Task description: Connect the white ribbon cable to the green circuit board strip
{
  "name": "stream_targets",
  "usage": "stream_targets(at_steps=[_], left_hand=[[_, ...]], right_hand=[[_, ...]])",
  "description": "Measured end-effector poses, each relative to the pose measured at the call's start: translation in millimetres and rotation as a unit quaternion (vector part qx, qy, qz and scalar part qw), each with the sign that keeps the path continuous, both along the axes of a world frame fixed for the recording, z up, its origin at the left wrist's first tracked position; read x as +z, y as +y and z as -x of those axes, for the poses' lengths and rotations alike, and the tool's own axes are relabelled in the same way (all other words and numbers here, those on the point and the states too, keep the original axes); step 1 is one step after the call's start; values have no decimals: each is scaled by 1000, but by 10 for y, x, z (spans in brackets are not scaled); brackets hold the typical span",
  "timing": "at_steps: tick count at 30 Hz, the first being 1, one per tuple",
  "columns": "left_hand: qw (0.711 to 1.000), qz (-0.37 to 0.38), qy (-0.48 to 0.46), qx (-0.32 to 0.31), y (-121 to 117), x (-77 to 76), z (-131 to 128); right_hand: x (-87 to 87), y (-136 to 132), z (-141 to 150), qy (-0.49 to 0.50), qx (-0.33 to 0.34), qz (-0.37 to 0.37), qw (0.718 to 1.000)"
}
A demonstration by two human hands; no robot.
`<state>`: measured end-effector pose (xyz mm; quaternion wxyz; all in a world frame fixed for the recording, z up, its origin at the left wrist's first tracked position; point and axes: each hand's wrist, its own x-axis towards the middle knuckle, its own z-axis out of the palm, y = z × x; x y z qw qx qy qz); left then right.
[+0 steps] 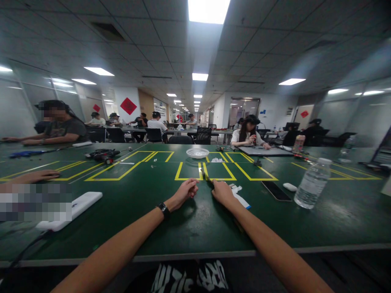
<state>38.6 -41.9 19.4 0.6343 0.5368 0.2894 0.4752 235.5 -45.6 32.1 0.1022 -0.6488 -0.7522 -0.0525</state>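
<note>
Both my hands rest on a green table [195, 228] marked with yellow tape lines. My left hand [185, 192], with a black watch at the wrist, has its fingers curled closed; what they hold, if anything, is too small to see. My right hand [222, 191] is closed too, and a thin dark tool [203, 174] sticks out from between the two hands toward the yellow lines. A small white and blue object [240, 197] lies just right of my right hand.
A clear shallow dish [197, 153] sits ahead. To the right are a dark phone [276, 190], a white pebble-shaped object [290, 186] and a plastic water bottle [311, 183]. A white box [81, 205] lies left. Another person's hand [36, 176] rests far left. Several people sit at tables behind.
</note>
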Motion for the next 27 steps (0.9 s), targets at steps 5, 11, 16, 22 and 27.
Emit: stream_targets(at_steps=[5,11,16,22,27], left_hand=[[998,56,13,21,21,-48,-18],[996,73,-25,39,54,-67,-5],[996,49,-34,68,95,-97,25],[996,29,-24,85,117,-91,19],[995,30,-17,92,108,-77,19]], right_hand=[[51,-34,69,33,7,-47,998],[28,-189,292,128,195,-66,970],[78,-286,351,143,317,-73,935],[226,-67,12,72,144,-136,977],[182,90,-492,39,-97,-14,994]])
